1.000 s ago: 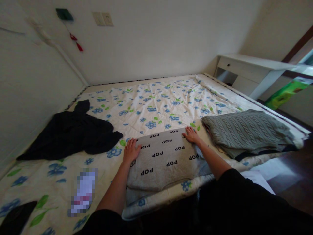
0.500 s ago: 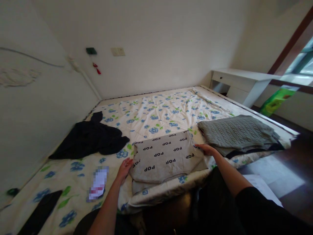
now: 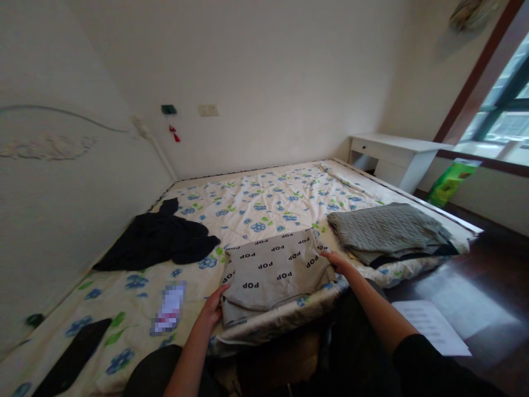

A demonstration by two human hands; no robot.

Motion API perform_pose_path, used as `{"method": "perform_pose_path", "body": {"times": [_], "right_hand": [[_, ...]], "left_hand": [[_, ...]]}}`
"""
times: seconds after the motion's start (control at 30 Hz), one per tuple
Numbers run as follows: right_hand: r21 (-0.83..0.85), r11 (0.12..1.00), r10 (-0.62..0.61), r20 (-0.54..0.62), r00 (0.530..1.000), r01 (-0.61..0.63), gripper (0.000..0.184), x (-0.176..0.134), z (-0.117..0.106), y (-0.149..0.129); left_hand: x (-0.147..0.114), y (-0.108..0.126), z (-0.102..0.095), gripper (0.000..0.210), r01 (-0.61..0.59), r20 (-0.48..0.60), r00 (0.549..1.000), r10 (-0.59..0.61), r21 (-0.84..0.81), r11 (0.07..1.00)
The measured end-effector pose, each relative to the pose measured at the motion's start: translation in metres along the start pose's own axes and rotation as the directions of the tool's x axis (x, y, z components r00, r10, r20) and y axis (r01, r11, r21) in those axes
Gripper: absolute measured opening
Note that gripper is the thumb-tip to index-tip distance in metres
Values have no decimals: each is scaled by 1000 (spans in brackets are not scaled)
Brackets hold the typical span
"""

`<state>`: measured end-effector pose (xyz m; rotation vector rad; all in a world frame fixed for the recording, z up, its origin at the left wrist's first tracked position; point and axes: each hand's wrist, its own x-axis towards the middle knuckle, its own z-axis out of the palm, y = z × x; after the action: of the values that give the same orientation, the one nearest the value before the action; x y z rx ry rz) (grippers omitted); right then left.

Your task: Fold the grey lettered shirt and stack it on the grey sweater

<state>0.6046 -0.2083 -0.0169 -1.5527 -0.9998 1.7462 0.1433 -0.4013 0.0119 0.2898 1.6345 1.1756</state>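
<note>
Since a second ago, both hands have been slid from the far corners of the folded grey "POP" garment to its side edges: the left hand is curled under the near-left edge, gripping it, and the right hand looks tucked at the right edge, grip hard to tell. Lying lower centre on the flowered quilt, it's judged soft, light and floppy, so both sides are best supported.

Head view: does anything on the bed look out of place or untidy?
Only the dark garment, left crumpled in a heap by the wall. The folded POP garment lies flat between the left hand and right hand; the grey knit sweater lies folded beside it.
</note>
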Motion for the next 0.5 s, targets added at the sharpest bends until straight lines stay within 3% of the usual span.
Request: {"method": "perform_pose_path", "body": {"times": [0.13, 0.27, 0.33, 0.4, 0.43, 0.5], "right_hand": [[236, 959, 85, 282, 955, -156, 29, -48, 2, 20], [265, 924, 117, 490, 864, -276, 42, -91, -3, 67], [244, 926, 131, 509, 851, -288, 41, -101, -4, 78], [235, 934, 120, 507, 854, -270, 33, -102, -6, 72], [224, 945, 103, 491, 865, -239, 29, -100, -9, 61], [168, 984, -2, 362, 932, -63, 25, -94, -22, 25]], "left_hand": [[-46, -10, -23, 33, 122, 13, 993, -122, -90, 988], [-99, -34, -59, 69, 246, 68, 969, -239, -136, 960], [-114, -35, -67, 75, 222, 11, 975, -222, -101, 970], [-116, -26, -63, 72, 168, -40, 984, -171, -68, 983], [-113, -18, -55, 70, 141, -51, 988, -144, -64, 988], [-104, 4, -30, 64, 81, -47, 995, -84, -74, 994]]}}
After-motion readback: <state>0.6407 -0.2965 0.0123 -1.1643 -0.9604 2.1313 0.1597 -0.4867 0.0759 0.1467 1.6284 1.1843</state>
